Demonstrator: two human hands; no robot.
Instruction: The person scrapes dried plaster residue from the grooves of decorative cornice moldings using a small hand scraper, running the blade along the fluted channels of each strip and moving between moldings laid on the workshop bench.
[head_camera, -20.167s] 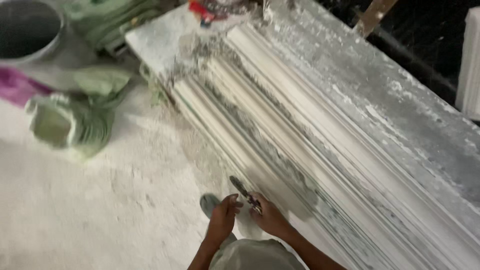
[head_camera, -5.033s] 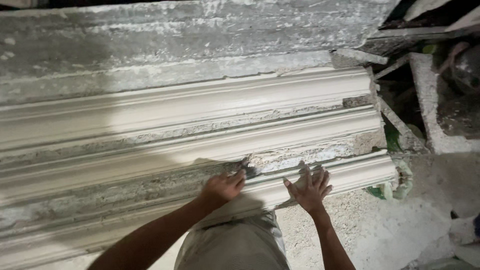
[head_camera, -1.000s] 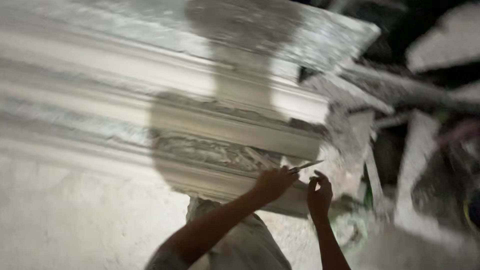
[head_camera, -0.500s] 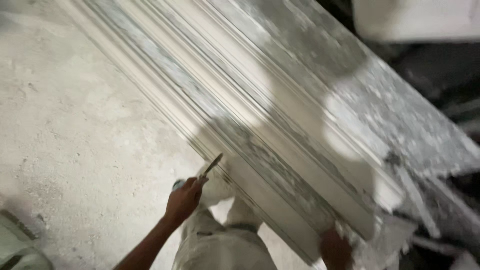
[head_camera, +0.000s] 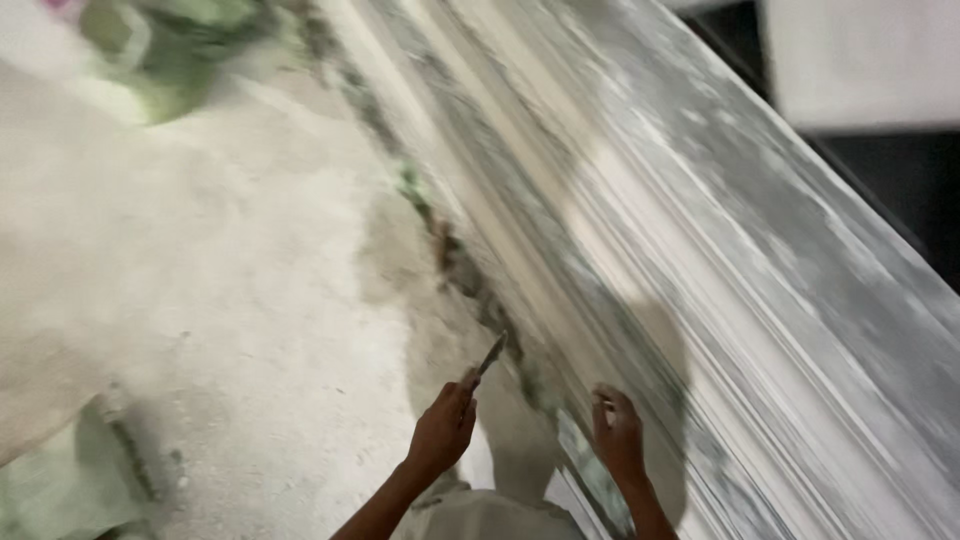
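A long white plaster cornice moulding (head_camera: 640, 260) with ridged grooves runs diagonally from the top middle to the bottom right. My left hand (head_camera: 442, 430) holds a small flat metal blade (head_camera: 490, 353) whose tip points up toward the moulding's grey lower edge. My right hand (head_camera: 618, 435) rests with curled fingers on the lower edge of the moulding, empty as far as I can see. My own shadow falls across the moulding above both hands.
The dusty white floor (head_camera: 200, 300) spreads to the left. Blurred green and white sacks (head_camera: 160, 50) lie at the top left, a greenish patch (head_camera: 70, 480) at the bottom left. A pale slab (head_camera: 860, 60) stands at the top right over dark ground.
The view has swung left along the moulding. My right hand has come up onto its lower edge, nearer my left hand. The blade stays in my left hand.
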